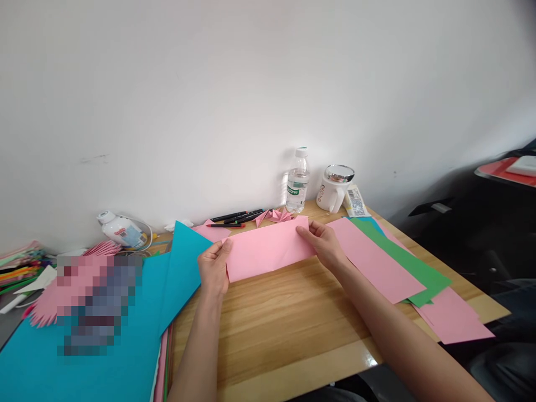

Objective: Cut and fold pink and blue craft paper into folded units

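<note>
A pink rectangular sheet of paper (268, 250) is held up above the wooden table (268, 335), tilted slightly with its right end higher. My left hand (215, 266) pinches its left edge, thumb in front. At its upper right corner, my right hand (323, 243) grips it between thumb and fingers. Behind the sheet lie folded pink paper pieces (280, 216) and several dark pens (238, 216). To the right, pink sheets (379, 259) overlap a green sheet (435, 280).
A water bottle (297, 181) and a white mug (333, 190) stand near the wall. Large blue paper (138, 368) covers the left side, with a pink fringed paper (62, 293) on it. A white bottle (122, 229) leans at the back left.
</note>
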Demonstrator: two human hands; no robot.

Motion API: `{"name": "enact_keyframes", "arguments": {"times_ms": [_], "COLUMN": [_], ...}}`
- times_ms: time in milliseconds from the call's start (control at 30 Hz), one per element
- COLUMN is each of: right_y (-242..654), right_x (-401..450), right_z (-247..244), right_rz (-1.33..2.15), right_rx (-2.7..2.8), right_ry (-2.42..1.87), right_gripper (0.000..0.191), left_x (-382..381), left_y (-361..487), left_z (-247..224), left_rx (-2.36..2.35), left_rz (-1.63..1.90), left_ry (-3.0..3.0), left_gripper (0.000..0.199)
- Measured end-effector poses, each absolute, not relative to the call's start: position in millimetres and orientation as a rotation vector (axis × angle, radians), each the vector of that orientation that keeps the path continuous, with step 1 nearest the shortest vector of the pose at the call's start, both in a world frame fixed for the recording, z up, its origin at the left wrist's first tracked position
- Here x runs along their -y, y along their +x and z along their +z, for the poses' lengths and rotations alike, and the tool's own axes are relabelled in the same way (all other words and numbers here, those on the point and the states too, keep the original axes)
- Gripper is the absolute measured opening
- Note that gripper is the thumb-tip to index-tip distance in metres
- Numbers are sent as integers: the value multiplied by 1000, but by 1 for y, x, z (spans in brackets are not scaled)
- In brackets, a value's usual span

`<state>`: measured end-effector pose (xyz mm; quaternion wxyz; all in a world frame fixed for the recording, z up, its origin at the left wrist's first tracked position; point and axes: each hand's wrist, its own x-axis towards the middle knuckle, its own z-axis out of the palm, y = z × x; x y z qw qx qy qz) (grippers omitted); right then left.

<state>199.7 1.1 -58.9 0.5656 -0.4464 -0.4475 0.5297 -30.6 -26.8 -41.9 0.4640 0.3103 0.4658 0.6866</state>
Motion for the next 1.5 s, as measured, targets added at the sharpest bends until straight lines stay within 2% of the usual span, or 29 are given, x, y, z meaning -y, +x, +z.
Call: {"name": "enact_keyframes", "arguments": {"times_ms": [233, 467, 1200, 1500], "right_y": [200, 200, 202, 200], "right_x": [-3, -1, 0, -1], "right_z": [-60, -56, -56, -55], "right_rz": [1114, 1152, 1175, 1134], "right_rx": [1022, 973, 937, 947], "right_ry": [-1109, -1111, -1067, -1168], "right_gripper": [37, 41, 31, 40], "left_x": [27, 25, 24, 24], "left_y": [-31, -32, -35, -33], "left_z": [-42, -44, -45, -44], "left_rx": [-1144, -1150, -1158, -1163], "left_rz": [1677, 1674, 1651, 1646], "left_ry": [782, 736, 716, 709], "left_gripper": [34, 35, 34, 35]}}
